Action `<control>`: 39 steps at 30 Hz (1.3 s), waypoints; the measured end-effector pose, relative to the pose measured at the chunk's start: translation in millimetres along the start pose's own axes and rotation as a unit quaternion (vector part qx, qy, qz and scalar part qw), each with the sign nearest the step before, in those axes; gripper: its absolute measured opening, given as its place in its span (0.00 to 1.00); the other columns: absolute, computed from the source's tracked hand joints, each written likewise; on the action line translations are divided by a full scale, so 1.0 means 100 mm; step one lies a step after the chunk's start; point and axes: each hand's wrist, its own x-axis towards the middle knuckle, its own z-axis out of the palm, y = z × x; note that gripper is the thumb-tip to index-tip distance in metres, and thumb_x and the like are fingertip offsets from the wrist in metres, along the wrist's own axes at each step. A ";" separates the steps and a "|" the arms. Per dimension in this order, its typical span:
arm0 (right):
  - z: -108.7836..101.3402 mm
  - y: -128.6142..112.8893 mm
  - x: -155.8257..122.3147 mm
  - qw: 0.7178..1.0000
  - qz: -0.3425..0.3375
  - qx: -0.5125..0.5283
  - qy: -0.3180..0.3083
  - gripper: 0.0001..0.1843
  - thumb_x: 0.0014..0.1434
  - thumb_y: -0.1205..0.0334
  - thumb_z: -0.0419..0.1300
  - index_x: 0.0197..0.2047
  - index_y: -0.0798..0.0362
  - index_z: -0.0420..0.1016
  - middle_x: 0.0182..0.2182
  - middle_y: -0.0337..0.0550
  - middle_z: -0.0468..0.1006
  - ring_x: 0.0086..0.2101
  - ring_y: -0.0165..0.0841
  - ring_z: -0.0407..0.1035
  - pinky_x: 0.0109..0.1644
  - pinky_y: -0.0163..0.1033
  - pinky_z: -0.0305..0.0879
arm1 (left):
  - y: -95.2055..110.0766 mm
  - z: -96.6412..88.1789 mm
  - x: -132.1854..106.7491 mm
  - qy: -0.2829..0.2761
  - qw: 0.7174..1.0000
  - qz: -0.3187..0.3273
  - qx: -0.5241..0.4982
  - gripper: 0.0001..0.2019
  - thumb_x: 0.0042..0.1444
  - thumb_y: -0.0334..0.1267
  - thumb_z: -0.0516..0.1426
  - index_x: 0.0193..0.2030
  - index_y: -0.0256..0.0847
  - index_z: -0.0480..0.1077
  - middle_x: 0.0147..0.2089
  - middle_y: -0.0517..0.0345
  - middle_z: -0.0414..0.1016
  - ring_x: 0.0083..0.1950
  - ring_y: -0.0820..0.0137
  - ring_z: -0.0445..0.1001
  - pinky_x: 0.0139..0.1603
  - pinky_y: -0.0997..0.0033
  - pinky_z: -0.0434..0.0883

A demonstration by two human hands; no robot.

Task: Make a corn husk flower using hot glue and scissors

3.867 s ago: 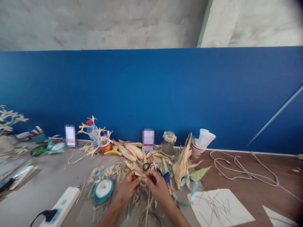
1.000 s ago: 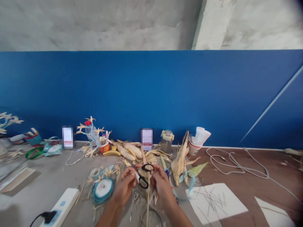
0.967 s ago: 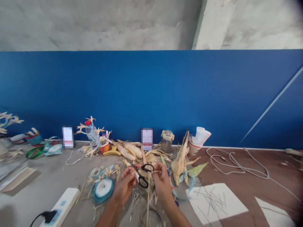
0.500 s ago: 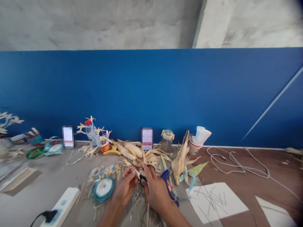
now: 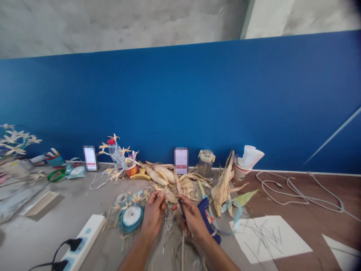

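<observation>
My left hand (image 5: 153, 214) is closed in a pinch above the middle of the table; whatever lies between its fingertips is too small to make out. Black-handled scissors (image 5: 182, 209) are in my right hand (image 5: 194, 220), a short gap away from the left. Below and between the hands, a thin wire (image 5: 164, 237) and scattered husk scraps lie on the tabletop. A roll of blue ribbon (image 5: 122, 223) sits just left of my left hand. Beside my right hand rests a blue glue gun (image 5: 210, 222), partly hidden by it.
Corn husks (image 5: 162, 174) are piled behind the hands, with another husk bundle (image 5: 222, 190) to the right. Thin sticks lie on a white paper sheet (image 5: 254, 248). A power strip (image 5: 91, 229), a jar (image 5: 206, 163), a paper cup (image 5: 240, 173) and a white cable (image 5: 299, 203) surround the work area.
My hands have drawn apart, and the scissors have turned away from the left fingers. The white piece seen between those fingers no longer shows. The camera view has shifted slightly left.
</observation>
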 end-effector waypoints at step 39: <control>0.06 -0.01 -0.19 0.861 -0.148 -0.486 -0.013 0.17 0.51 0.64 0.56 0.45 0.53 0.70 0.27 0.41 0.78 0.28 0.35 0.72 0.32 0.33 0.58 | 0.02 -0.01 0.01 0.001 1.000 -0.004 -0.014 0.12 0.41 0.38 0.68 0.26 0.38 0.69 0.20 0.67 0.67 0.19 0.82 0.59 0.21 0.82 0.59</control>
